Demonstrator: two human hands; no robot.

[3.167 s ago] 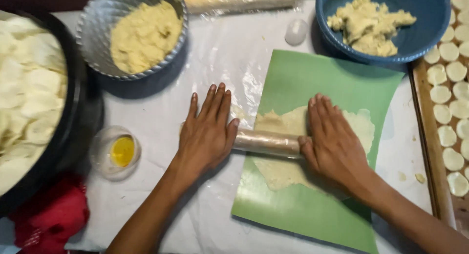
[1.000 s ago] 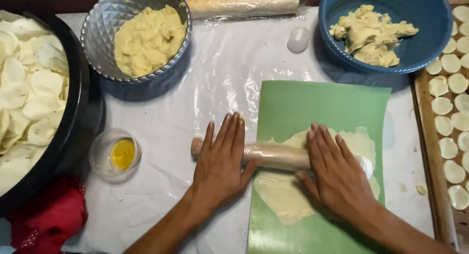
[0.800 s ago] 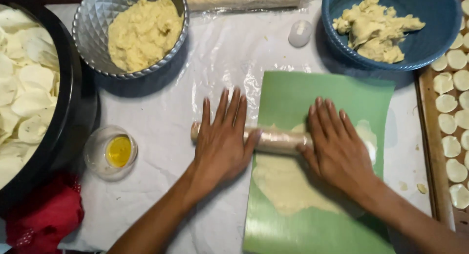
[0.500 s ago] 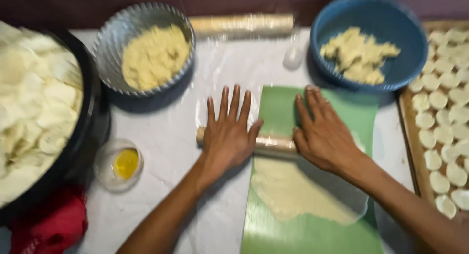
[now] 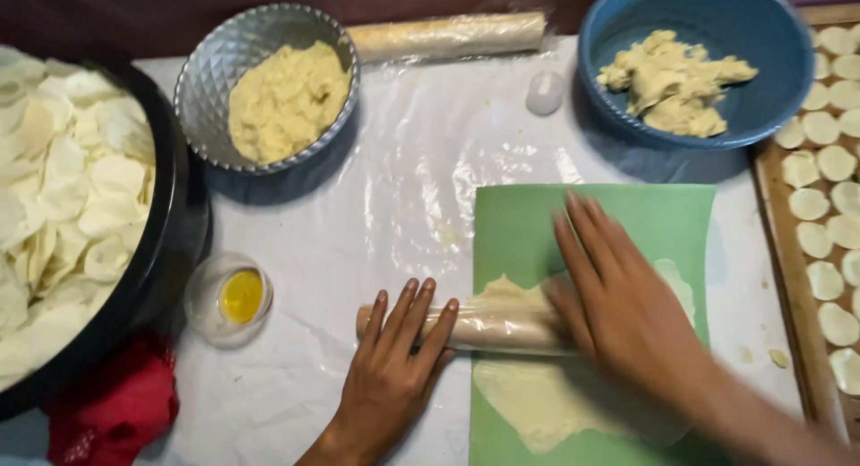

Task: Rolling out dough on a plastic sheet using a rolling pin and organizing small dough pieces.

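A plastic-wrapped rolling pin (image 5: 488, 327) lies across a thin sheet of pale dough (image 5: 537, 403) on a green mat (image 5: 511, 224). My left hand (image 5: 394, 367) rests flat on the pin's left end, fingers spread. My right hand (image 5: 618, 296), blurred, lies flat over the pin's right part and the dough, fingers pointing away and to the left.
A silver bowl of yellow dough (image 5: 278, 99) and a blue bowl of dough lumps (image 5: 690, 63) stand at the back, with a second wrapped roller (image 5: 448, 36) between them. A black pan of cut rounds (image 5: 72, 206) is left, a small oil cup (image 5: 235, 296) near it, a wooden tray of rounds (image 5: 824, 215) right.
Both hands rolled the pin away and back toward me over the dough. The pin now sits nearer me, and my right hand has shifted forward and left, blurred.
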